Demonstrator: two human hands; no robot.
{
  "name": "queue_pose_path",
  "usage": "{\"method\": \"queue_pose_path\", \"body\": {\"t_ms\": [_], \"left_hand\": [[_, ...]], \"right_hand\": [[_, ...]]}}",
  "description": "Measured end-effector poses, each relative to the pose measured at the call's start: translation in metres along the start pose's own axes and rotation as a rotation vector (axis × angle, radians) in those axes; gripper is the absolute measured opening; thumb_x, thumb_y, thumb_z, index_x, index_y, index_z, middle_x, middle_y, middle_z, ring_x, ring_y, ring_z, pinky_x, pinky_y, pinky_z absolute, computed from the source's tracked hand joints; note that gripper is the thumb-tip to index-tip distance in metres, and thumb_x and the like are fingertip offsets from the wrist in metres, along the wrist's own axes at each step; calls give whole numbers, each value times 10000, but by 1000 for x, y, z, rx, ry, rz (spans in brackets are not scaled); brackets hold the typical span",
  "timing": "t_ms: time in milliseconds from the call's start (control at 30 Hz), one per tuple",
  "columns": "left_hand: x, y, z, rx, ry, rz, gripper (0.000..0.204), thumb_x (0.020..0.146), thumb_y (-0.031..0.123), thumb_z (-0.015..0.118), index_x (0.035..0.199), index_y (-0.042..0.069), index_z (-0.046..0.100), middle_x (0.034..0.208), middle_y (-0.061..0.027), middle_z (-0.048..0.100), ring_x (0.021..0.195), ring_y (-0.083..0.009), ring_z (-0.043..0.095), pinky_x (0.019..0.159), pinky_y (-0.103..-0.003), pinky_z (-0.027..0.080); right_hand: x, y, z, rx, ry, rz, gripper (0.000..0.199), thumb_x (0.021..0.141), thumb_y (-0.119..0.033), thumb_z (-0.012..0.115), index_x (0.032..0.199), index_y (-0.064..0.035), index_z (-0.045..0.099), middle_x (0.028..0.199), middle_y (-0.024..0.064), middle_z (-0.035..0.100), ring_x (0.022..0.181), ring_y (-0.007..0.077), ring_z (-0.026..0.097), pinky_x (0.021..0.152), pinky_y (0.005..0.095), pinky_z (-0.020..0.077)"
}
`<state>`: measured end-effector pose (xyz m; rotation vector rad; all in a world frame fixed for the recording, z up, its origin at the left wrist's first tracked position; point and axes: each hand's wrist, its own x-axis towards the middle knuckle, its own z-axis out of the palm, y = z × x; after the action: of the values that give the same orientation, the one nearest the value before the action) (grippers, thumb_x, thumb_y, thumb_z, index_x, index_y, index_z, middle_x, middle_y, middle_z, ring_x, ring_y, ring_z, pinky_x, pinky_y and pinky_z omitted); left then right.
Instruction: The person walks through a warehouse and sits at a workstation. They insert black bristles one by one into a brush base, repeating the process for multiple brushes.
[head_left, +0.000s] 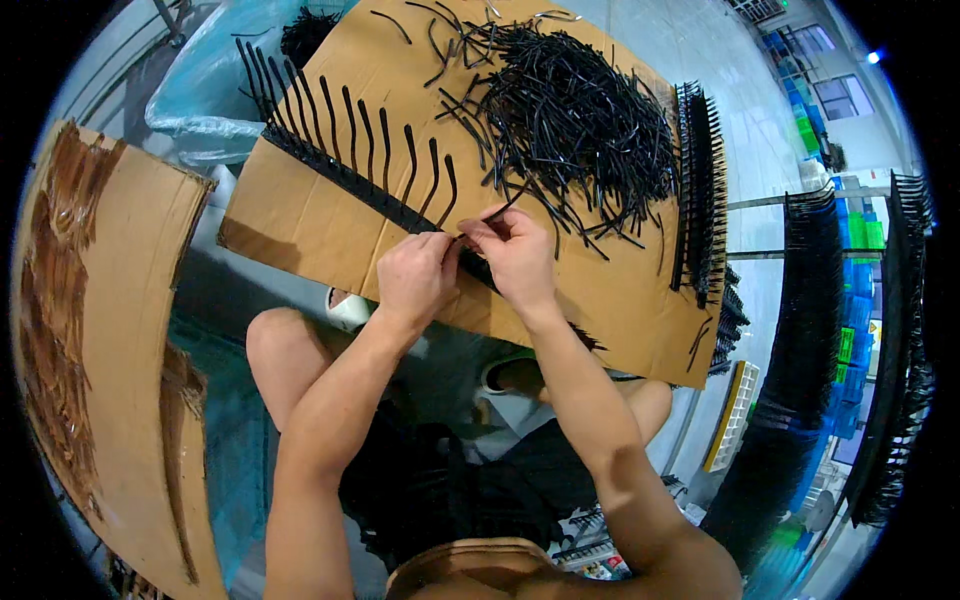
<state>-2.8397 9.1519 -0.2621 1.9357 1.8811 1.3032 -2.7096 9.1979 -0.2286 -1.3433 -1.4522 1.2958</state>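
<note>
A long black bar (345, 178) lies slanting across the cardboard, with several thin, bent black strips (385, 150) standing up from its far left part. My right hand (520, 258) pinches one thin black strip (508, 203) between thumb and fingers, its upper end poking out past them. Close beside it, my left hand (415, 272) is closed at the bar, fingertips almost touching those of the right. What the left fingertips grip is hidden by the fingers. Beyond my hands a large heap of loose black strips (575, 120) covers part of the cardboard.
The cardboard sheet (300, 235) lies before my knees. At its right edge lie bars packed with black strips (700, 190). Further right, more filled bars hang on a metal rack (765, 254). Torn cardboard (125, 290) stands at left, near blue plastic wrapping (205, 95).
</note>
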Motion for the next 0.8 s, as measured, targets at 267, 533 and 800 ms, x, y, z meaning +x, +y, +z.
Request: {"method": "queue_pose_path", "body": {"t_ms": [267,533,800], "left_hand": [[-2,-4,1,-18,-51,-32,69,792,115,665,829,58,656,765,-117,655,697,-304,631,609,-387,501],[1,0,1,24,-24,25,68,775,120,674,789,67,634,737,-87,642,673,-282,619,588,-380,491],[3,1,-11,48,-105,-249,122,833,192,662,852,73,680,775,-120,670,717,-299,646,613,-386,506]], "right_hand": [[-4,-4,9,-133,87,-94,234,790,-209,759,831,10,689,733,122,692,611,162,629,579,284,486],[-5,-9,5,-341,38,-231,215,815,-213,720,837,-2,687,828,120,688,712,228,661,630,307,504],[47,-17,-44,-487,-388,-88,414,768,-228,755,1097,-28,602,880,130,666,823,235,648,756,335,513]]}}
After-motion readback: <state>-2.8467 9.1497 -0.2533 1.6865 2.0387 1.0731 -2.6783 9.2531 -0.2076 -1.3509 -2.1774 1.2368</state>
